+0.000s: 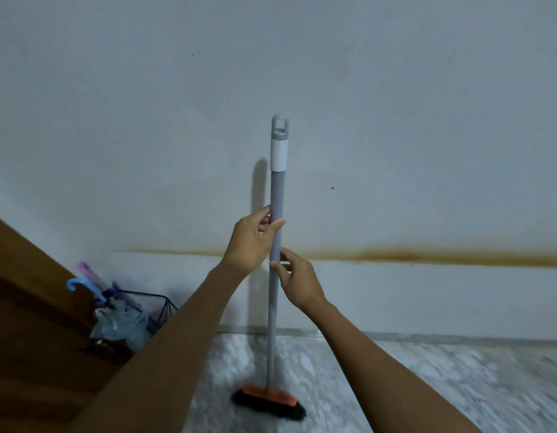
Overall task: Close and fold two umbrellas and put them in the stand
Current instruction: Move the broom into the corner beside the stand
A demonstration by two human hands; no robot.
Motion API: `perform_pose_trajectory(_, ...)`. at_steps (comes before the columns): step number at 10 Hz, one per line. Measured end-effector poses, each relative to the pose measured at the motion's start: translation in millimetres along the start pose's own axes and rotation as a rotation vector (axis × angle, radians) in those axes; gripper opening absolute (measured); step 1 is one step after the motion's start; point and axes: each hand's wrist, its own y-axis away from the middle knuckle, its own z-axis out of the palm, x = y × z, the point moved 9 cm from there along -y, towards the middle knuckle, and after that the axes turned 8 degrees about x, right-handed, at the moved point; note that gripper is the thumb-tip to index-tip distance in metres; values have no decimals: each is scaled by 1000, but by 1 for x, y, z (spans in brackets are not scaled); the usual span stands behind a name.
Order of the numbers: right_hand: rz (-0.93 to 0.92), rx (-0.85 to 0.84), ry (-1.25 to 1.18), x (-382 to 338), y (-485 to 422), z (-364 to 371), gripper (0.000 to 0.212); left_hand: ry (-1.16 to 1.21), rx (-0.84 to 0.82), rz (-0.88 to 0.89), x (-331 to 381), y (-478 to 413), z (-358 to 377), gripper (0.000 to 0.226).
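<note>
A grey broom (277,195) stands upright in front of the white wall, its orange and black brush head (268,399) on the marble floor. My left hand (252,237) grips the pole from the left. Just below it, my right hand (297,278) pinches the pole from the right. At the lower left a dark wire stand (160,303) holds two folded umbrellas: one with a blue hooked handle (80,284) and one with a purple handle (89,273). Clear folded canopy fabric (122,323) bulges from the stand, partly hidden by my left forearm.
A brown wooden door or cabinet (30,307) fills the lower left beside the stand. A rusty stain line (427,254) runs across the white wall. Marble floor (427,379) stretches to the right.
</note>
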Motion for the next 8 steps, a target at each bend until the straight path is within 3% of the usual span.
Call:
perform_pose_trajectory(6,68,-84,110,26,-50,5,29,28,227,-18,-18,-27,21,25)
perform_pose_trajectory(7,113,-113,176,22,-47,-1,39,46,154,-87,-21,-25,22,35)
perform_pose_trajectory(8,129,-10,216,5,-47,-31,49,9,74,-151,-19,-21,9,46)
